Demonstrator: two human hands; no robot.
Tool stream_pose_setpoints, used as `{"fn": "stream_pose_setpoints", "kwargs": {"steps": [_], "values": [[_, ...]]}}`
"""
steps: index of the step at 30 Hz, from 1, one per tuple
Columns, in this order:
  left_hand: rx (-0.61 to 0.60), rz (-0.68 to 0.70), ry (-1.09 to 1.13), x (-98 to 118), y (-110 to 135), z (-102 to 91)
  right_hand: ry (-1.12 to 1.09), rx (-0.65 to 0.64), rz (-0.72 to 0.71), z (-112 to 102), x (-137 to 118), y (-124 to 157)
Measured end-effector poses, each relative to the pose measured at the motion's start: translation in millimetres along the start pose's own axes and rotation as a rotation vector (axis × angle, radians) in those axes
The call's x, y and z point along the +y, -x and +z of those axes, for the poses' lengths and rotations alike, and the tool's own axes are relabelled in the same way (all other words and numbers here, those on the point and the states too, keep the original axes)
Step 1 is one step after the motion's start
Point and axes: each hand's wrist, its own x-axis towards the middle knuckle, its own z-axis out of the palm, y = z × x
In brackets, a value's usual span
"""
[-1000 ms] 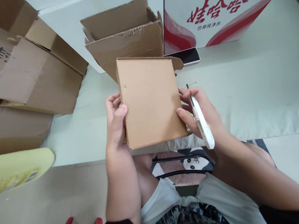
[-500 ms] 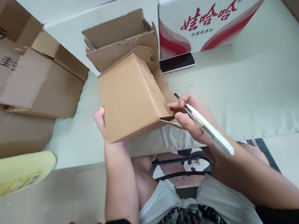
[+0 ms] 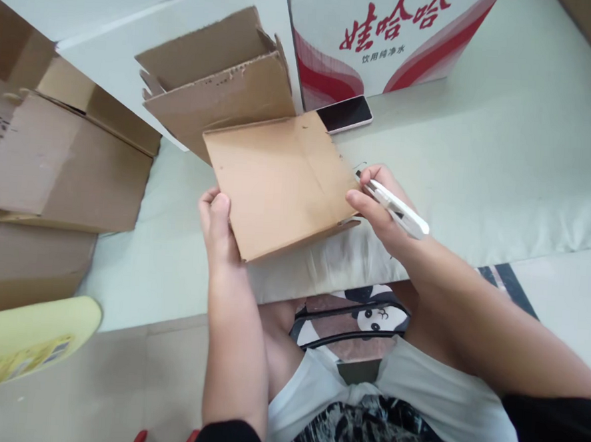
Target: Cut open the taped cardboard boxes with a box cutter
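A brown cardboard box [image 3: 282,187], pressed nearly flat, is tilted between my two hands over the pale covered surface. My left hand [image 3: 216,219] grips its left edge, thumb on top and the other fingers partly hidden. At the box's right edge, my right hand [image 3: 383,210] is closed around a white utility knife [image 3: 401,211], its dark blade end pointing up and left. Those right fingertips also touch the cardboard. Directly behind stand folded cardboard pieces [image 3: 224,83] with torn edges.
Behind lies a phone [image 3: 347,113] beside a white and red carton [image 3: 386,46]. More brown boxes [image 3: 73,161] are stacked at the left, above a yellow-green object [image 3: 32,338]. A panda-printed bag [image 3: 354,321] sits between the knees, below the front edge of the pale surface [image 3: 504,160].
The box has gone from standing open in depth to nearly flat. My right hand and the knife have moved slightly left and up, and my left thumb now lies on top of the cardboard.
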Motion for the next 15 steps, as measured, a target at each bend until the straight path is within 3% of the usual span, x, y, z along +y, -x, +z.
{"fn": "stream_pose_setpoints", "kwargs": {"steps": [2,5,12,15], "values": [[0.043,0.062,0.028,-2.0,2.9,6.4,0.046,0.004,0.044,-4.1,3.7,-1.1],[-0.026,0.124,0.027,-0.6,9.5,16.4,0.109,0.054,0.07,-12.3,11.0,-3.3],[0.036,-0.039,0.042,-3.9,10.0,21.1,0.246,0.183,-0.089,-37.1,24.5,-9.8],[0.021,0.015,-0.023,-4.0,6.4,23.4,0.315,0.203,-0.171,-39.9,20.7,-9.3]]}}
